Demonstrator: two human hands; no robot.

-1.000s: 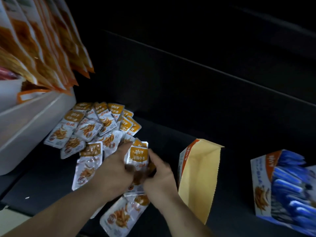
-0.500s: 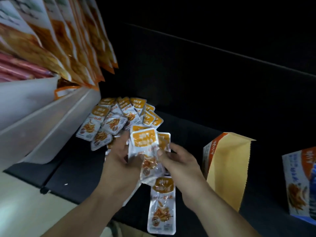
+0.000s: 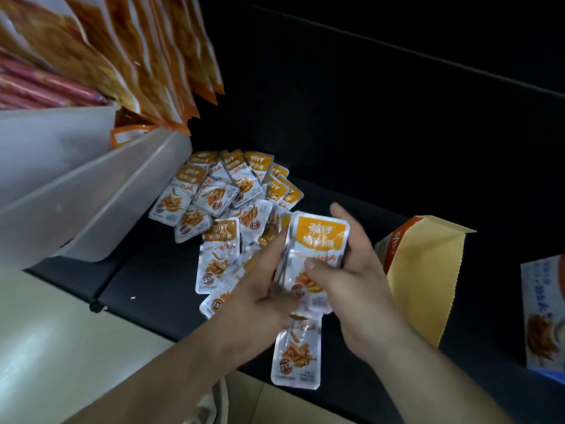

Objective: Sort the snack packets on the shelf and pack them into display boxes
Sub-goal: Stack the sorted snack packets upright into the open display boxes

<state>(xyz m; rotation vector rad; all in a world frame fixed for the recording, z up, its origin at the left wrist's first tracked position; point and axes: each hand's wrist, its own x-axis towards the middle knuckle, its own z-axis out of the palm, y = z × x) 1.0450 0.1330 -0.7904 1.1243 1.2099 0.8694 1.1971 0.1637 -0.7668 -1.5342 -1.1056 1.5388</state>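
A stack of small orange-and-silver snack packets [image 3: 318, 243] is held upright between both hands above the dark shelf [image 3: 146, 270]. My left hand [image 3: 263, 289] grips the stack's left edge. My right hand [image 3: 351, 270] grips its right side, thumb across the front packet. Several loose packets of the same kind lie in a pile [image 3: 226, 191] behind the hands. One more packet [image 3: 296, 353] lies flat at the shelf's front edge. An open display box [image 3: 428, 270] with a tan inside stands just right of my right hand.
White plastic bins [image 3: 91, 191] with large orange snack bags [image 3: 128, 56] and red packs [image 3: 36, 84] stand at the left. A second printed display box [image 3: 544, 313] is at the right edge. Pale floor [image 3: 61, 347] lies below the shelf front.
Both hands have lifted and squared the packets into a stack and carried it slightly right toward the open box. The camera view has shifted left.
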